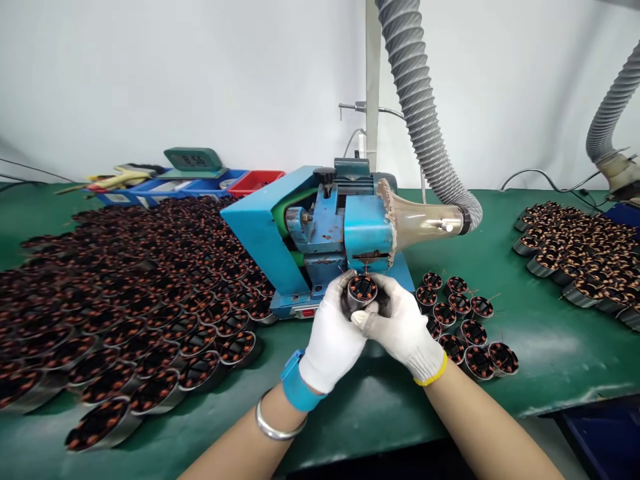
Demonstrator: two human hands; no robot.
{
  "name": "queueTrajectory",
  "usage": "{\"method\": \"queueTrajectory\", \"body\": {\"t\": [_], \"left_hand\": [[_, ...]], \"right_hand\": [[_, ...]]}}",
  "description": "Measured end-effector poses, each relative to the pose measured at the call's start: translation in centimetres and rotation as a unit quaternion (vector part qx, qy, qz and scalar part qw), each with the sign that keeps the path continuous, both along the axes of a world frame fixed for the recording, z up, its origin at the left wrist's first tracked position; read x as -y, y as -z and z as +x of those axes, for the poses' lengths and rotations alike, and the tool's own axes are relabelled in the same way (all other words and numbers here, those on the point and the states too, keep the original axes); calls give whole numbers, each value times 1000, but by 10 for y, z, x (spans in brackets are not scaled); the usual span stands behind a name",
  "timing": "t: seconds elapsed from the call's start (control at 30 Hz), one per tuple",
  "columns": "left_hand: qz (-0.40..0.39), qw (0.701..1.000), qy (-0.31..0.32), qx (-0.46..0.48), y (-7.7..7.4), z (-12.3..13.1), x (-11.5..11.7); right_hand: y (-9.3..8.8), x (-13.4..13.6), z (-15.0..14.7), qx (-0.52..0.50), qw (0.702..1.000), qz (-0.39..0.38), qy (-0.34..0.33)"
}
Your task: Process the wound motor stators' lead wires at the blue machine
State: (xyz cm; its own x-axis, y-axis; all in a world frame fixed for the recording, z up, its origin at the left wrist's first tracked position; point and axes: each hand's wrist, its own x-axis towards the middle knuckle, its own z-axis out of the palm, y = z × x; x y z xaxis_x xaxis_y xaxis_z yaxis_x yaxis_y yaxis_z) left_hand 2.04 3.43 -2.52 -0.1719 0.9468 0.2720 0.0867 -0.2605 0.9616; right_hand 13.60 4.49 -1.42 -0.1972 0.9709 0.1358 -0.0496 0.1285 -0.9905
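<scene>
Both of my hands wear white gloves and meet around one motor stator (362, 291), a short metal ring with a black inside and copper windings. My left hand (334, 337) grips it from the left, and my right hand (400, 319) from the right, thumb on its near side. Thin wire ends stick up from the stator's far side, close to the slot in the front of a blue belt-driven machine (370, 223). The fingertips behind the stator are partly hidden. Just right of my right hand stands a small group of stators (460, 307).
Rows of stators (165, 327) cover the mat (540, 353) on the left; another batch (585, 260) stands far right. A clear funnel (425, 219) joins a grey hose (413, 80) at the machine. Blue bins (165, 190), a red bin (257, 181) and a digital clock (194, 160) stand behind.
</scene>
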Motion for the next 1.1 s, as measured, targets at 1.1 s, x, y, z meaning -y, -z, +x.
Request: {"method": "queueTrajectory", "body": {"t": [1.1], "left_hand": [[58,994,-54,-73,-10,-2,-24]], "right_hand": [[-7,-13,-16,-12,993,79,83]]}}
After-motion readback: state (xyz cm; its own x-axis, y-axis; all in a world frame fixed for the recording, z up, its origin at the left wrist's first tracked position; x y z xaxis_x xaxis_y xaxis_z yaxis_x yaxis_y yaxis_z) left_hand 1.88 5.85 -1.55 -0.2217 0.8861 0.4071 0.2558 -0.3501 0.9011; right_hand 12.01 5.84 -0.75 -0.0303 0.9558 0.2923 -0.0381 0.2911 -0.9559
